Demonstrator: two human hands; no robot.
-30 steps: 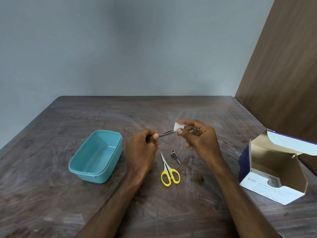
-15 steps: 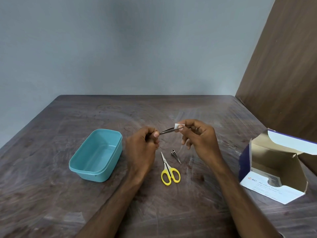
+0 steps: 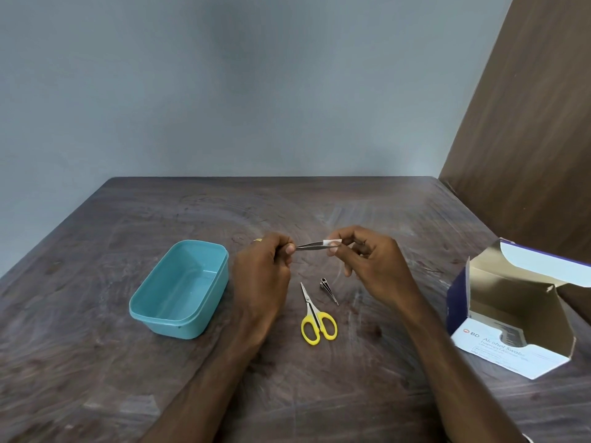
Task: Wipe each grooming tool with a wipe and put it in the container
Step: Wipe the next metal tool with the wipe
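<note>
Tweezers (image 3: 311,245) held level above a scuffed wooden table (image 3: 96,362), pinched at one end by the curled fingers of the left hand (image 3: 260,276) while the right hand (image 3: 367,263) squeezes a small white wipe (image 3: 332,242) around the other end. A teal container (image 3: 179,290) sits on the table just left of the hands, with nothing visible inside. Below the hands lie yellow-handled scissors (image 3: 316,318) and, just beside them, a small pointed metal tool (image 3: 328,290) too small to identify. An open box of alcohol swabs (image 3: 511,318) stands well apart at the right. The tweezers look light, thin and stiff, probably slick once damp, so a firm pinch at the joined end seems the safest hold. The wipe appears soft and flimsy, likely needing finger pressure on both sides to stay wrapped around the metal.
</note>
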